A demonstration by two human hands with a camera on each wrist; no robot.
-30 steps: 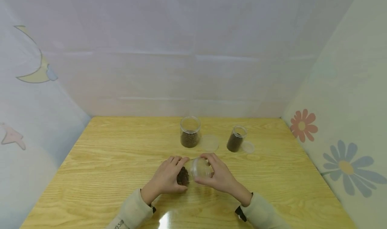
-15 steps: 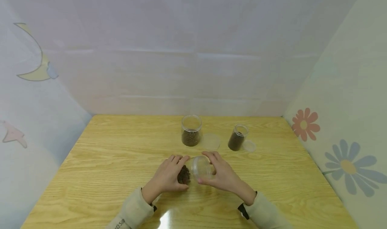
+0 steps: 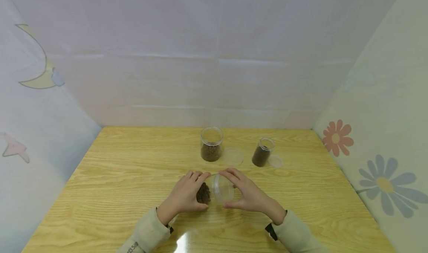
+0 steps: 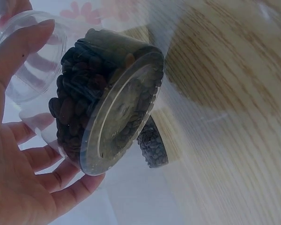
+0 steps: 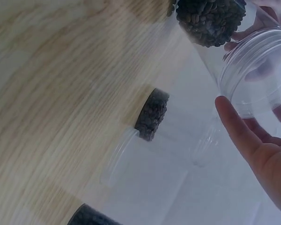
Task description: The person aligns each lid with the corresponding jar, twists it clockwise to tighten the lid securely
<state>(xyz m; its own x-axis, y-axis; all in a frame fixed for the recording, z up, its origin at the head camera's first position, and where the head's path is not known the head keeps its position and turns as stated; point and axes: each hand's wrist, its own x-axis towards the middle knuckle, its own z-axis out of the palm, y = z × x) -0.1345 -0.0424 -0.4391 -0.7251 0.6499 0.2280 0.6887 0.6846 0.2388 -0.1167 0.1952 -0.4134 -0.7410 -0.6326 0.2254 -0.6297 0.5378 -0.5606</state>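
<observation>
A clear jar partly filled with dark beans (image 3: 203,194) is gripped by the left hand (image 3: 185,195), thumb and fingers round its body; in the left wrist view the beans (image 4: 82,93) lie behind its round base. The right hand (image 3: 249,195) holds a clear round lid (image 3: 224,189) at the jar's mouth, thumb on the near side and fingers on the far side. In the right wrist view the ridged rim (image 5: 253,61) shows beside the right hand (image 5: 257,150). Whether the lid touches the jar all round cannot be told.
Behind the hands stand a wide open jar of dark beans (image 3: 211,152) and a narrower open jar with dark contents (image 3: 260,155). A clear lid (image 3: 234,156) lies beside the wide jar, a smaller lid (image 3: 275,161) beside the narrow one. Patterned cloth surrounds the wooden table (image 3: 133,152).
The right hand has shifted its fingers on the lid, and its wrist has moved slightly right. The left hand and the jar in it have hardly moved.
</observation>
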